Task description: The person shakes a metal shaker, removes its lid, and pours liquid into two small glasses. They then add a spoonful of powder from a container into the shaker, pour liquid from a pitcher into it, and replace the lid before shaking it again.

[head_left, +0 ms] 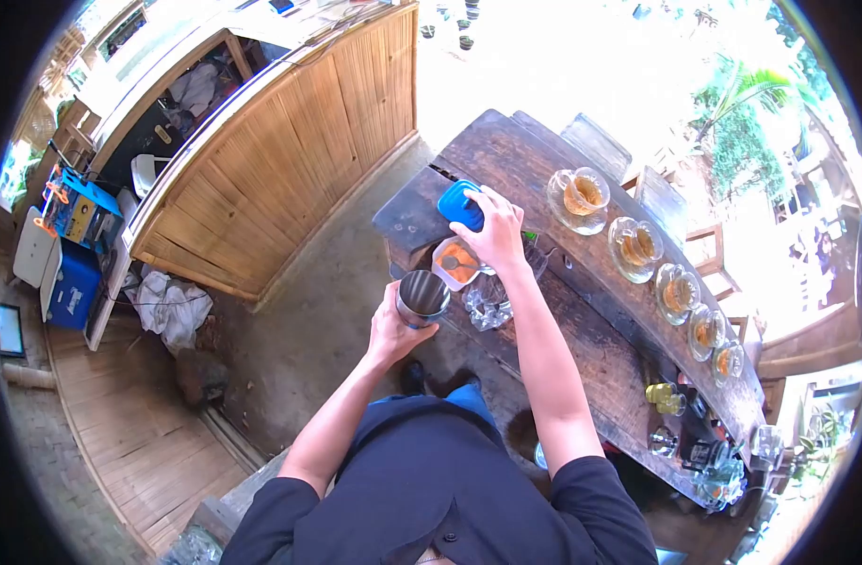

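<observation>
My left hand (390, 331) is wrapped round a metal cup (423, 299), whose open mouth faces up towards me. The inside of the cup looks dark and ridged, and I cannot make out any contents. Above the wooden table, my right hand (493, 226) grips a blue square lid (458, 201) by its right side. Just below that hand, a white tub (439, 256) of orange-brown powder stands at the table's near edge, with a spoon (461, 265) in it. Beside the tub is some clear glassware (488, 306), partly hidden by my right forearm.
Several glass cups of amber drink on saucers (579, 200) line the far side of the wooden table (478, 143). Yellow-green glasses (664, 397) and more glassware (718, 482) stand at its right end. A bamboo-panelled counter (290, 155) is on the left, near a blue cooler (70, 287).
</observation>
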Motion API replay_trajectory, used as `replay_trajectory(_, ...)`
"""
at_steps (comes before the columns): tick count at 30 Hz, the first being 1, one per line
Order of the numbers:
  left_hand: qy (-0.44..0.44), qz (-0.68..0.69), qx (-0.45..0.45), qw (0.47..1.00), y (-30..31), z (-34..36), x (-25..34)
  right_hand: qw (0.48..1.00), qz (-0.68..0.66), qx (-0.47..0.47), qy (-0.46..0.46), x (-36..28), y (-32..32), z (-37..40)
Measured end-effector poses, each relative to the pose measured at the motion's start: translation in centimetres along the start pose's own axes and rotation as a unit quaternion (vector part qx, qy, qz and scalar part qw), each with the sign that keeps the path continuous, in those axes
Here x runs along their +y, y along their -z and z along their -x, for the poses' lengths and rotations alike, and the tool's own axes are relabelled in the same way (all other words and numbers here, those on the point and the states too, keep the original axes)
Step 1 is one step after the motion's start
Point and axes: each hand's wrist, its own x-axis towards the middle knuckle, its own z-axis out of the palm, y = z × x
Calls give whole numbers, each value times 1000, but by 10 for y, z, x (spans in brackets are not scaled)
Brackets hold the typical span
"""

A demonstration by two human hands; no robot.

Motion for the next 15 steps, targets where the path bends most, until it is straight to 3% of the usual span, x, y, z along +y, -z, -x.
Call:
replay_trajectory(5,15,11,-8,1000,2,-1,7,999,-42,-4,-3,-7,25,16)
replay_trajectory(7,13,15,-10,1000,5,-2,9,994,-94,58,23,-17,40,41)
replay_trajectory(11,14,12,17,1000,13,-1,9,998,-38,8,50,-23,42,80)
replay_trajectory(15,-3,5,28,1000,16,2,10,1000,11,4,20,-23,16,84)
